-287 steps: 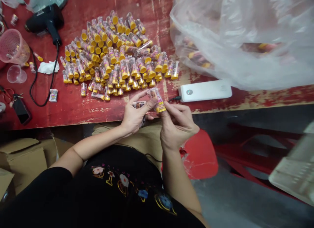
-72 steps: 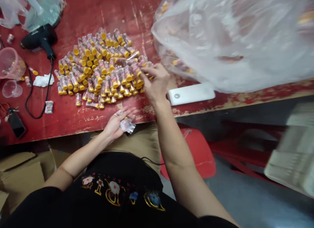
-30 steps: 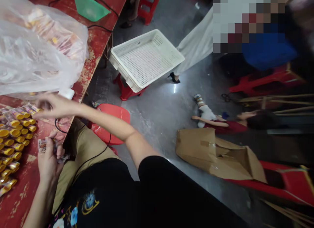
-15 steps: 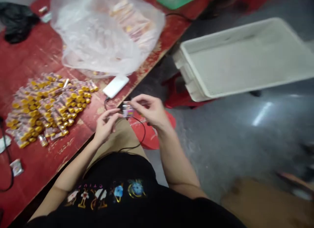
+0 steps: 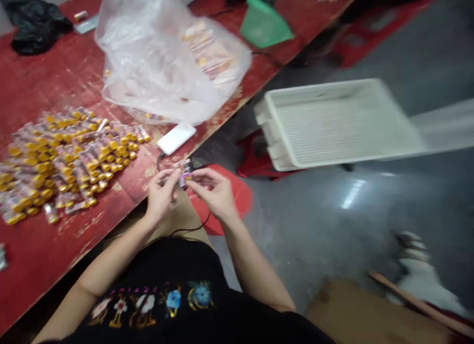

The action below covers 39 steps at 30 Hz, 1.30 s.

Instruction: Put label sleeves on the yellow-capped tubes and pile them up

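Observation:
My left hand (image 5: 160, 194) and my right hand (image 5: 217, 192) meet just off the table edge, above my lap. Between their fingertips is a small printed packet (image 5: 185, 176), pinched from both sides; its print is too blurred to read. On the red table to the left lies a heap of small clear tubes with yellow ends (image 5: 79, 158). A white power bank (image 5: 177, 138) with a dark cable rests at the table edge, just beyond my hands.
A large translucent plastic bag (image 5: 159, 72) holding more wrapped pieces sits on the red table (image 5: 122, 205), near a green scoop-like piece (image 5: 264, 25) and a black bag (image 5: 37, 25). To the right, a white crate (image 5: 344, 131) stands over a red stool (image 5: 255, 158). Cardboard (image 5: 370, 317) lies lower right.
My hands have come together, and the left fingers now also pinch the packet. The whole view has shifted, bringing more of the floor and the green piece into sight.

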Each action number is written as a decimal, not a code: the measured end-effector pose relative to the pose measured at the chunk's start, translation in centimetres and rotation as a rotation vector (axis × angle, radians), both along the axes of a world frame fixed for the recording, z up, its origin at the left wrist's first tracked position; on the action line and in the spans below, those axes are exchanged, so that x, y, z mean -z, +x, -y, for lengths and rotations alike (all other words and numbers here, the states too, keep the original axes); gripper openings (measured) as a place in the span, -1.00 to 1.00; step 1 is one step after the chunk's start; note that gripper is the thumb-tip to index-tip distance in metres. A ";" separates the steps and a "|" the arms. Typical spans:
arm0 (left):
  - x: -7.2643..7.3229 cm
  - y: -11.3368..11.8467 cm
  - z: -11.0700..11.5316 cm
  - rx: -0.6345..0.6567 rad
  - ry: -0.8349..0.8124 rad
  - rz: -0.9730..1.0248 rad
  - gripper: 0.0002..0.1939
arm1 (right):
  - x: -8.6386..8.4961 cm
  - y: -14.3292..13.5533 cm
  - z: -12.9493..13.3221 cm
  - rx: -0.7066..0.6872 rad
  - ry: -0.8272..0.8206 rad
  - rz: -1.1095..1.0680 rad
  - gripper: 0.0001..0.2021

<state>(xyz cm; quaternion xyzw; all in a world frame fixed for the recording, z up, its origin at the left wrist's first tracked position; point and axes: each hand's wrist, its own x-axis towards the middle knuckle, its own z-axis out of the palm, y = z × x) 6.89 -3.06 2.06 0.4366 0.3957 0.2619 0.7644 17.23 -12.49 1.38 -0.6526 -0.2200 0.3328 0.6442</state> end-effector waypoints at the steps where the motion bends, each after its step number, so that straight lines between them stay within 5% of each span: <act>1: -0.1 0.0 -0.1 0.006 -0.015 -0.025 -0.51 | -0.1 -0.2 -0.1 -0.020 -0.005 -0.004 -0.68; 7: 0.0 1.2 -0.9 -0.031 -0.049 0.042 -0.53 | 0.1 0.0 -1.6 0.098 0.049 -0.142 -0.51; 11: -0.6 1.8 -0.3 -0.089 -0.123 0.087 -0.43 | 0.3 0.2 -2.0 0.136 0.092 -0.098 -0.62; 18: -2.8 1.6 0.1 -0.069 -0.341 0.161 -0.40 | -0.7 0.7 1.1 0.118 0.244 -0.260 -0.54; 21: -2.3 2.1 -0.5 -0.080 -0.514 0.187 -0.45 | 0.3 1.8 1.9 0.131 0.356 -0.309 -0.59; 26: -1.9 2.0 -0.5 -0.166 -0.593 0.180 -0.54 | 1.7 1.8 1.7 0.040 0.309 -0.350 -0.57; 39: -1.4 1.3 -0.9 -0.141 -0.640 0.218 -0.58 | 0.4 -1.7 2.5 0.136 0.094 0.496 -0.76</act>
